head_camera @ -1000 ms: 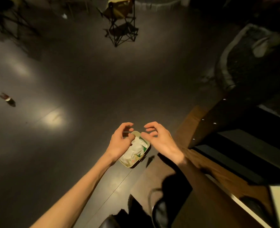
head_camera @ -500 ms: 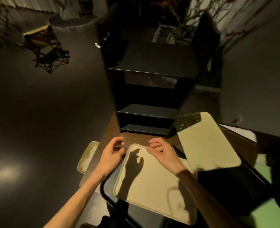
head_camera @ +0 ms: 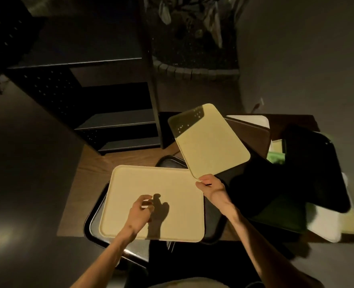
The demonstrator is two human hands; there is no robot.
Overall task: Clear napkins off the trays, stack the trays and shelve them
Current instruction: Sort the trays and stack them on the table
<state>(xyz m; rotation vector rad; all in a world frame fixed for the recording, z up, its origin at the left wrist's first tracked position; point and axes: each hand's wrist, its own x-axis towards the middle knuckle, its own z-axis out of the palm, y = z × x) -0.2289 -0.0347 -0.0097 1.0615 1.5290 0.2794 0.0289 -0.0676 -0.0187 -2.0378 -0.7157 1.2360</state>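
A large cream tray [head_camera: 142, 183] lies on a black tray [head_camera: 93, 227] at the near edge of the wooden table [head_camera: 84, 173]. My left hand [head_camera: 139, 213] hovers over the cream tray, fingers curled and apart, holding nothing. My right hand [head_camera: 211, 188] pinches the near corner of a smaller yellow tray [head_camera: 209, 142], which is tilted up over the table. More trays overlap to the right: a black tray [head_camera: 317, 173], a green tray [head_camera: 280, 215], a brown tray [head_camera: 253, 134] and a white tray [head_camera: 248, 119]. No napkins show on the trays.
A black shelf unit [head_camera: 113, 121] with several empty shelves stands on the table's far left part. A dark planter with branches [head_camera: 192, 48] sits behind it. Dark floor lies to the left, and a grey wall rises at the right.
The view swung from the floor, where both hands were at a bin of napkins, to the table. My right hand has taken hold of the yellow tray's corner; my left hand moved over the cream tray.
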